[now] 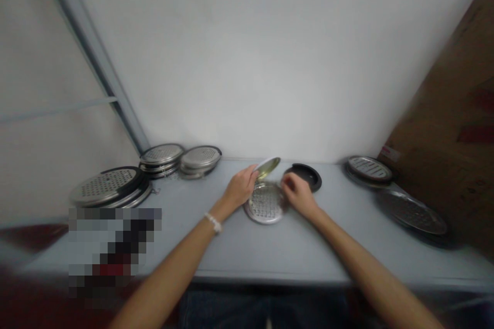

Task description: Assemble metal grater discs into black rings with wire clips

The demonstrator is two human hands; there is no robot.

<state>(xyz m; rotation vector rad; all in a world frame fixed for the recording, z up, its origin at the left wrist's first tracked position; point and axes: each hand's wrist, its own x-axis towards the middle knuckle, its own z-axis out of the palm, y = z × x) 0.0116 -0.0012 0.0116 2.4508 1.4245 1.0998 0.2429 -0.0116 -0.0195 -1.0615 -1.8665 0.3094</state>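
My left hand (242, 185) grips a thin round metal disc (269, 167), which is tilted up and has a shiny yellowish-green face. Just below it, a round metal grater plate (267, 204) with a raised pattern lies flat on the table. Over that plate's right edge is my right hand (297, 190), its fingers curled together. Anything inside those fingers is blurred and hidden. Behind the right hand sits a round black dish-like piece (306, 175), partly covered by it.
Stacks of round grater plates with black rims stand at the left (111, 185) and back left (162, 157), beside another stack (200, 159). More grater plates lie at right (368, 169), (412, 211). A cardboard box (443, 128) borders the grey table (301, 257); a wall rises behind.
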